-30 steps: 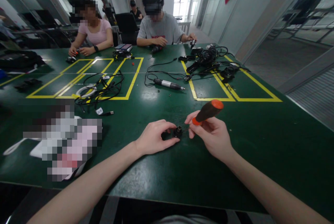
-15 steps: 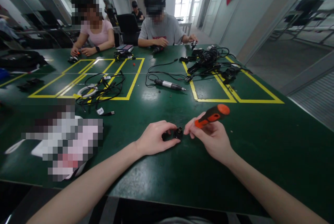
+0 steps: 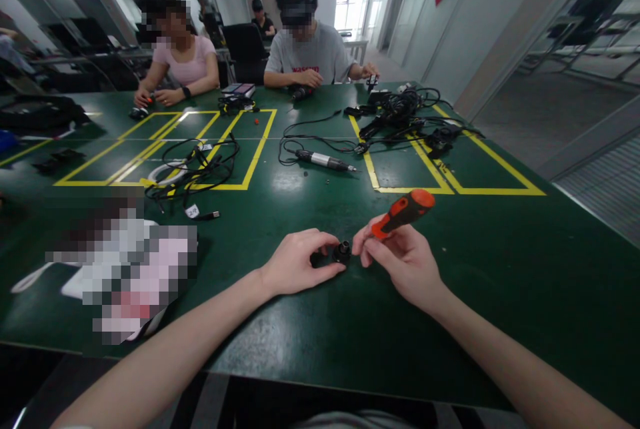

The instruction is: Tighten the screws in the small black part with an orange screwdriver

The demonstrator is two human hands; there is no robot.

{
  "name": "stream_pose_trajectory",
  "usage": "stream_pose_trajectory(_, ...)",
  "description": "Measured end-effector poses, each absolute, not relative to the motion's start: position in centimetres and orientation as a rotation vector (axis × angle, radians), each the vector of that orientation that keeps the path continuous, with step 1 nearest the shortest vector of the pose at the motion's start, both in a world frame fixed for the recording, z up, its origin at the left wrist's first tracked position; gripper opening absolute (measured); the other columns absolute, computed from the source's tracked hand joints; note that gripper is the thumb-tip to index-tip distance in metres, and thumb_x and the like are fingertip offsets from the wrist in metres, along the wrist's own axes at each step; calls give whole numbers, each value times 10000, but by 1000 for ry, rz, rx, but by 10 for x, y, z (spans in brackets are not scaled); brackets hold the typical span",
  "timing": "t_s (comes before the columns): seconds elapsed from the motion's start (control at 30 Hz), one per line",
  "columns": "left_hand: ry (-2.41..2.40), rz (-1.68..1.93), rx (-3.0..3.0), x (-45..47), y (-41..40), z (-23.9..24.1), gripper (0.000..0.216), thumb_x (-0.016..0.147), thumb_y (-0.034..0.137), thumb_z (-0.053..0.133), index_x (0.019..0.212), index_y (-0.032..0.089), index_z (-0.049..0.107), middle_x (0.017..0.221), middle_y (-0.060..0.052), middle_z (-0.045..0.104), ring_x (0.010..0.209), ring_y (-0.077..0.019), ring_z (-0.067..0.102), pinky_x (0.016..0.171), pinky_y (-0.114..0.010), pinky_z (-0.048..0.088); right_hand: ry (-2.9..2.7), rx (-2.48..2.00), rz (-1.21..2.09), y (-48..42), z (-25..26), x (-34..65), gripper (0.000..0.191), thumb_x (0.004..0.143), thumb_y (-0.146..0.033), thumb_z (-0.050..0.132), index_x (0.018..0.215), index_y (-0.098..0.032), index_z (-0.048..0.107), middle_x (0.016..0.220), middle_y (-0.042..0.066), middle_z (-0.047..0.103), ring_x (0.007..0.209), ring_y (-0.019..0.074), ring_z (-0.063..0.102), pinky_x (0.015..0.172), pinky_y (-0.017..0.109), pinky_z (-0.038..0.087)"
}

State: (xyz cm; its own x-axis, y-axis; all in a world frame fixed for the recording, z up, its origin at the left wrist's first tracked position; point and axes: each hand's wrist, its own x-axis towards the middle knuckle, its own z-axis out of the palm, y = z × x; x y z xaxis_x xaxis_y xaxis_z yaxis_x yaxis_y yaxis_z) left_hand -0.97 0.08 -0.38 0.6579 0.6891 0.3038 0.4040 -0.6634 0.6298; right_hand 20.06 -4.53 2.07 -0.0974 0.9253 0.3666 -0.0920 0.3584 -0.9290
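On the green table a small black cylindrical part [image 3: 343,252] stands upright, a metal ring showing at its top. My left hand [image 3: 304,261] curls its thumb and fingers around that part from the left. Just to its right, my right hand [image 3: 400,252] is closed on a screwdriver [image 3: 404,214] with an orange-and-black handle. The handle leans up and to the right; the shaft is hidden by my fingers. My right fingertips are close beside the black part, and whether they touch it I cannot tell.
Ahead lies an electric screwdriver [image 3: 325,161] with its cord. Tangled black cables [image 3: 400,109] sit at the far right, more cables [image 3: 210,162] at the left. Yellow tape [image 3: 490,193] marks the table [image 3: 280,349]. Pixelated items [image 3: 145,282] lie left. Two people work across the table.
The screwdriver handle has tipped slightly lower and to the left in my right hand. My left hand stays around the black part.
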Motion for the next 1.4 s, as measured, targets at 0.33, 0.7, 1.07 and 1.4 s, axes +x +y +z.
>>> stream_pose_trajectory(0.33, 866, 711, 2334, -9, 0, -4, 279, 885, 382, 745, 1084, 191, 707, 914, -30, 737, 787, -154, 679, 732, -269, 527, -1423, -936, 979, -44, 27, 205, 289, 916, -479, 746, 854, -197, 725, 703, 30, 698, 528, 142, 620, 512, 292, 545)
stream_pose_trajectory(0.7, 857, 723, 2300, -10, 1, -2, 251, 895, 364, 722, 1061, 175, 721, 870, -30, 732, 731, -136, 655, 682, -245, 501, -1385, -845, 1060, -45, 22, 201, 263, 902, -452, 778, 912, -218, 656, 769, 26, 750, 580, 137, 639, 586, 284, 564)
stream_pose_trajectory(1.07, 804, 657, 2108, -11, 4, 5, 194, 884, 324, 754, 992, 164, 769, 816, -15, 759, 633, -99, 610, 623, -209, 479, -1416, -905, 1051, -44, 26, 203, 332, 947, -524, 694, 876, -199, 696, 767, 43, 714, 575, 144, 638, 572, 301, 573)
stream_pose_trajectory(1.4, 813, 678, 2241, -15, 3, 1, 261, 918, 245, 635, 1148, 188, 745, 919, -41, 755, 758, -135, 678, 713, -247, 524, -1417, -935, 1013, -44, 24, 202, 300, 909, -485, 748, 842, -203, 671, 784, 46, 723, 582, 144, 624, 579, 302, 565)
